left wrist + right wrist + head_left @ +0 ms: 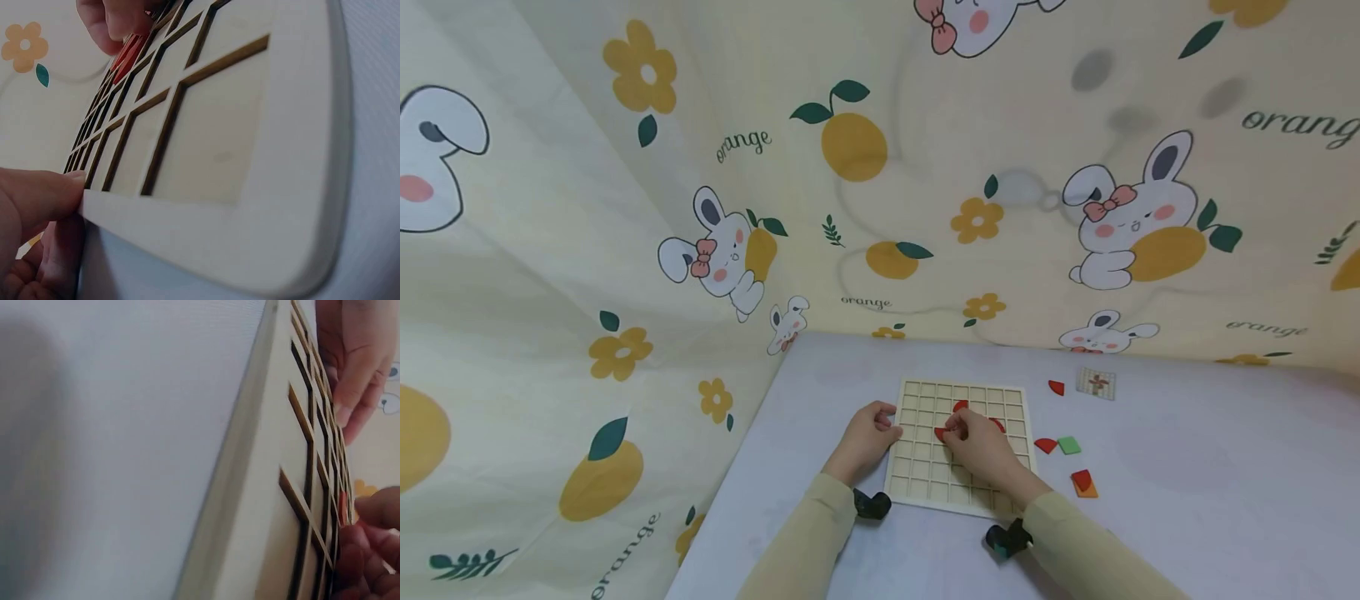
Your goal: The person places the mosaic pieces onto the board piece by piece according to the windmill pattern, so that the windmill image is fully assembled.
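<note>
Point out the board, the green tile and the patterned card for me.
Board (919,467): head view, on bare squares at its near left.
Green tile (1069,445): head view, middle of its top face.
Patterned card (1096,383): head view, centre of its face.

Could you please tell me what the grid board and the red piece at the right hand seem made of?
The grid board is probably wood, pale and matt: its grid lines show brown edges. The red piece may be painted wood or plastic; its colour looks even, its finish unclear.
</note>
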A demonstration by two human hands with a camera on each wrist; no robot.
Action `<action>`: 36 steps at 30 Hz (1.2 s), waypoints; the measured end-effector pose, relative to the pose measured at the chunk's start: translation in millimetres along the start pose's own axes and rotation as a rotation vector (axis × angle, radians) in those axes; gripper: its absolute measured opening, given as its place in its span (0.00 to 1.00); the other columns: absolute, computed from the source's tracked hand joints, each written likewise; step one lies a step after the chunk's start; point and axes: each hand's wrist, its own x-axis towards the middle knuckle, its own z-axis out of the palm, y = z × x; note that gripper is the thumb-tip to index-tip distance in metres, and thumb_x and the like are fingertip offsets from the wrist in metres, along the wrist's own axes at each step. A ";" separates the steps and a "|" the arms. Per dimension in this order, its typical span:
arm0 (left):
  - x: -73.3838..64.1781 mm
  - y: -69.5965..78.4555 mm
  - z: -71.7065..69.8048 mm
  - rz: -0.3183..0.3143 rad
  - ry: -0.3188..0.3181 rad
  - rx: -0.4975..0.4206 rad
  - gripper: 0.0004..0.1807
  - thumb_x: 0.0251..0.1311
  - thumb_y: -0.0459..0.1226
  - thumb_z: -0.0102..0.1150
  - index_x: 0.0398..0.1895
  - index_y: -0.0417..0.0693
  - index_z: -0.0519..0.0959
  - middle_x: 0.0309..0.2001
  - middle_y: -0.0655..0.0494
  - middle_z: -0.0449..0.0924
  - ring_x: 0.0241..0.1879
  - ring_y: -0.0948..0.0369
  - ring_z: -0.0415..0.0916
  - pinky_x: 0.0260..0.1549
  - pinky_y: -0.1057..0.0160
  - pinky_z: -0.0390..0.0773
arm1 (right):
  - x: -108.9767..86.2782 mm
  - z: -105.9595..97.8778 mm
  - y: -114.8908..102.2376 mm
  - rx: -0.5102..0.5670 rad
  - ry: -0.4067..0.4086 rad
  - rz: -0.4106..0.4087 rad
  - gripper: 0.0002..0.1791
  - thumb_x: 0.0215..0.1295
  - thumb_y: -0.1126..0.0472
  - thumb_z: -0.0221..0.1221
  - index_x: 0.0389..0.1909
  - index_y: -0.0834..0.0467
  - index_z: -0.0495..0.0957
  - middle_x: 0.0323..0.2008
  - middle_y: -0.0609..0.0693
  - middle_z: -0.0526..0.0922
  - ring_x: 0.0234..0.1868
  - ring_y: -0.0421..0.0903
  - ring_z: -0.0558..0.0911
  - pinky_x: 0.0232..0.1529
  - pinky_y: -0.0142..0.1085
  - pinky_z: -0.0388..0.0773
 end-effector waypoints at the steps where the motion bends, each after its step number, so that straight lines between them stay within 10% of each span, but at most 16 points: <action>1: -0.1 -0.3 0.1 -0.005 -0.001 0.000 0.19 0.60 0.37 0.65 0.55 0.49 0.75 0.38 0.55 0.72 0.37 0.59 0.70 0.35 0.61 0.72 | -1.0 -1.5 1.1 0.004 -0.004 -0.007 0.07 0.64 0.59 0.62 0.40 0.54 0.77 0.29 0.46 0.75 0.31 0.44 0.73 0.32 0.36 0.72; 22: 2.4 -4.3 2.1 -0.002 0.018 0.018 0.19 0.60 0.38 0.65 0.55 0.50 0.76 0.38 0.56 0.72 0.37 0.59 0.70 0.36 0.60 0.72 | -55.0 -131.7 80.1 -0.090 -0.003 0.074 0.23 0.66 0.51 0.60 0.54 0.62 0.73 0.41 0.52 0.78 0.39 0.49 0.76 0.31 0.38 0.76; 36: 3.4 -3.3 1.5 0.006 0.000 0.013 0.20 0.60 0.38 0.65 0.55 0.49 0.76 0.38 0.56 0.72 0.37 0.59 0.71 0.36 0.60 0.72 | -72.1 -133.9 118.2 -0.153 -0.122 0.219 0.33 0.48 0.39 0.70 0.47 0.59 0.78 0.42 0.53 0.76 0.40 0.50 0.73 0.40 0.42 0.76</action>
